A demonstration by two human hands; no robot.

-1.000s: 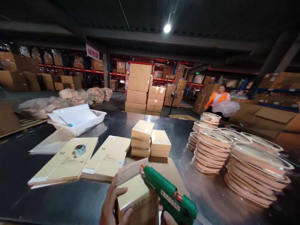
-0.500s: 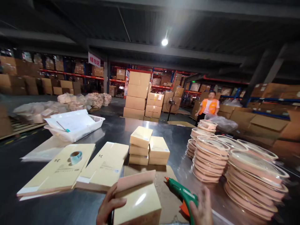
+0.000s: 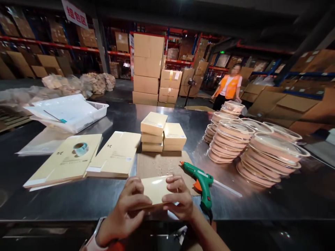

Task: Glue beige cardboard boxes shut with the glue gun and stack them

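A small cream cardboard box (image 3: 156,190) is gripped between both hands near the table's front edge. My left hand (image 3: 132,200) wraps its left end, and my right hand (image 3: 179,197) presses on its right end with curled fingers. Just right of my right hand, a green glue gun (image 3: 200,177) with an orange trigger lies on its side, a white glue stick (image 3: 227,188) coming out of its back. Its nozzle rests over a brown cardboard sheet (image 3: 154,164). Behind that sheet stand several similar cream boxes (image 3: 153,123), partly stacked.
Flat cream cartons (image 3: 115,153) lie in piles at left, a roll of blue tape (image 3: 81,149) on one. A white basket (image 3: 96,113) holds papers behind them. Stacks of round pink containers with clear lids (image 3: 227,139) stand at right. A person in an orange vest (image 3: 228,87) stands beyond the table.
My right hand has let go of the glue gun, which now lies on the table, and has taken the box's right end. The box is closed and nearer me; the view has tilted down.
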